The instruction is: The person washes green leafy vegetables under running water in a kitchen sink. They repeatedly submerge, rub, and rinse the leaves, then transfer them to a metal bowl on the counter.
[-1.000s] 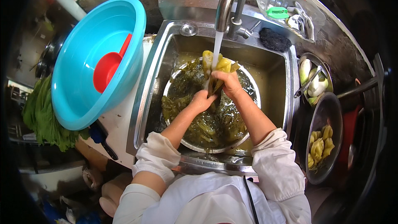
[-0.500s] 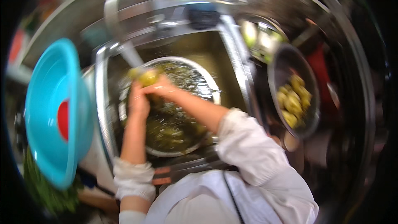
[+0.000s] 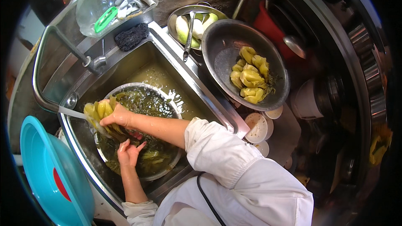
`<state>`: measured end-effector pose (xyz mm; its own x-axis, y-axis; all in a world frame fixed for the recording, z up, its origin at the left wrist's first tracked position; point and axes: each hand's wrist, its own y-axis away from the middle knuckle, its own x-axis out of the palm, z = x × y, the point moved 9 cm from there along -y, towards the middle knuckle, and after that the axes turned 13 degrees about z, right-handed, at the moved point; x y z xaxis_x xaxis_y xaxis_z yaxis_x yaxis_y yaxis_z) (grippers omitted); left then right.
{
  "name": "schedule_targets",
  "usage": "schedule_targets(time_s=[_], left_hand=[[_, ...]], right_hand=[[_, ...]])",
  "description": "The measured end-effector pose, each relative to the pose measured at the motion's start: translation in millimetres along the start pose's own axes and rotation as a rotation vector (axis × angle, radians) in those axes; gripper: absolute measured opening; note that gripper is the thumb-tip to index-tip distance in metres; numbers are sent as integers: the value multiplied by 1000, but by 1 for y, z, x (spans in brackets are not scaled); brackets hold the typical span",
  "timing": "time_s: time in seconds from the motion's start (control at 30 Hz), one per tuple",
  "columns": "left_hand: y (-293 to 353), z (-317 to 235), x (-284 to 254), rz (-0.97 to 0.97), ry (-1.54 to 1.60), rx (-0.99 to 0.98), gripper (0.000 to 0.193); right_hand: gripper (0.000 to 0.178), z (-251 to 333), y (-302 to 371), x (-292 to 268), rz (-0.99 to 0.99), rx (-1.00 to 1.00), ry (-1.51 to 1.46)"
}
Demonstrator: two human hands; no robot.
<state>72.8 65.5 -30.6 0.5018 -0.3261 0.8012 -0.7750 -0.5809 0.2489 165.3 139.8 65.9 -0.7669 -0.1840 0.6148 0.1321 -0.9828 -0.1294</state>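
My right hand (image 3: pixel 117 116) grips a bunch of yellow-green pickled mustard greens (image 3: pixel 97 111) at the spout of the faucet (image 3: pixel 65 109), where water runs onto it. Just below, my left hand (image 3: pixel 129 152) is turned up with its fingers apart and holds nothing; dark leaves trail close to its fingertips. Both hands are over a round metal basin (image 3: pixel 177 113) in the sink (image 3: pixel 197 96). More greens (image 3: pixel 153 155) float in the basin's water.
A dark metal bowl (image 3: pixel 217 58) of rinsed-looking greens (image 3: pixel 253 75) sits right of the sink. Behind it, a pan (image 3: pixel 172 21) holds pale green vegetables and a ladle (image 3: pixel 190 37). A turquoise tub (image 3: pixel 37 163) stands left. A black scrubber (image 3: pixel 132 37) lies on the back rim.
My hands, together at the greens before, are now apart: the right keeps the greens at the spout, the left is lower and open. The whole view has turned and shifted.
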Motion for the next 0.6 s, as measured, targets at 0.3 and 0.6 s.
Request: schedule_targets(time_s=[0.3, 0.6], left_hand=[[-12, -18, -30, -118, 257, 406, 50], [4, -35, -9, 59, 447, 632, 44]], right_hand=[[61, -11, 58, 59, -45, -281, 646], [63, 1, 71, 72, 1, -271, 807]])
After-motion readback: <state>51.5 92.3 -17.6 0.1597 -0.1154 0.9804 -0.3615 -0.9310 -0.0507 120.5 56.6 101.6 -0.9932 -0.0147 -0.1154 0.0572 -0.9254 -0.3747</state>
